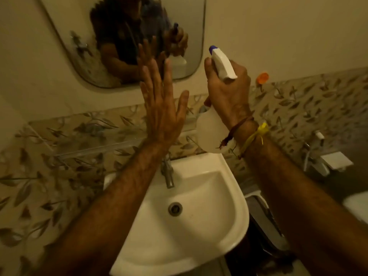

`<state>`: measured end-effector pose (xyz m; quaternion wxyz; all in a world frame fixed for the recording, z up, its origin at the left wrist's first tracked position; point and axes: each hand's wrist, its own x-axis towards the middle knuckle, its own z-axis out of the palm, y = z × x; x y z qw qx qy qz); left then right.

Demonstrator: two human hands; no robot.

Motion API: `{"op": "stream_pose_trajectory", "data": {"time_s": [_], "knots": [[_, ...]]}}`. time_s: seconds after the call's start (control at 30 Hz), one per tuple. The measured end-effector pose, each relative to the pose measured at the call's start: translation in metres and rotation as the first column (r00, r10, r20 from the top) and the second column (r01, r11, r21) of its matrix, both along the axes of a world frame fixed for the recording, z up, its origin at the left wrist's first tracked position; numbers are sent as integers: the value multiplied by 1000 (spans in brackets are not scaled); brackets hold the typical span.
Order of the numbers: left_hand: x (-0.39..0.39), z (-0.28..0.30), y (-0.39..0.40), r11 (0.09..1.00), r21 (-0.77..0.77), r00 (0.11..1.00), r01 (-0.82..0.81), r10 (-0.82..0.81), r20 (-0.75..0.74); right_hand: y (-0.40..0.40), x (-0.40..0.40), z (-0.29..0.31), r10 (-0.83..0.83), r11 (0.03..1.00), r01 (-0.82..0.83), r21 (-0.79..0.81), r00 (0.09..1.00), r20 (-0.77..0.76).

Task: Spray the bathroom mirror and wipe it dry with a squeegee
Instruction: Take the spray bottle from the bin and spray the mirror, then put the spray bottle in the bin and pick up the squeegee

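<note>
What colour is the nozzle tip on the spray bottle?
Blue, on a white spray head; nozzle tip shows best in the head view.

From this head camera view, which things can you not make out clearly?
- Squeegee: none shows in the head view, so where it lies cannot be told.
- Mirror: top cut off by the frame edge; the left hand covers part of its lower glass.
- Spray bottle: the right hand hides its neck and trigger.
- Tap: the left wrist hides its top.
- Orange thing on the wall: too small and blurred to identify.
</note>
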<state>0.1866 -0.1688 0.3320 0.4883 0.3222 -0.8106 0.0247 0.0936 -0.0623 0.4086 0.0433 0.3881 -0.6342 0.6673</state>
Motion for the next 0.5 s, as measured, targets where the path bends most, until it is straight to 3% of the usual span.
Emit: {"op": "stream_pose_trajectory", "data": {"time_s": [0.13, 0.23, 0.37, 0.5], "knots": [[-32, -79, 50, 955, 109, 960, 275, -266, -87, 46, -26, -49, -84, 996, 82, 31, 991, 105], [-52, -142, 86, 892, 254, 923, 375, -384, -13, 86, -51, -99, -189, 979, 171, 114, 967, 173], [-84, -205, 117, 703, 676, 834, 221, -496, 242, 138, -87, -173, -342, 926, 272, 262, 899, 273], [-119, -249, 131, 640, 768, 579, 21, -634, 512, 179, -108, -235, -417, 878, 284, 386, 849, 324]]}}
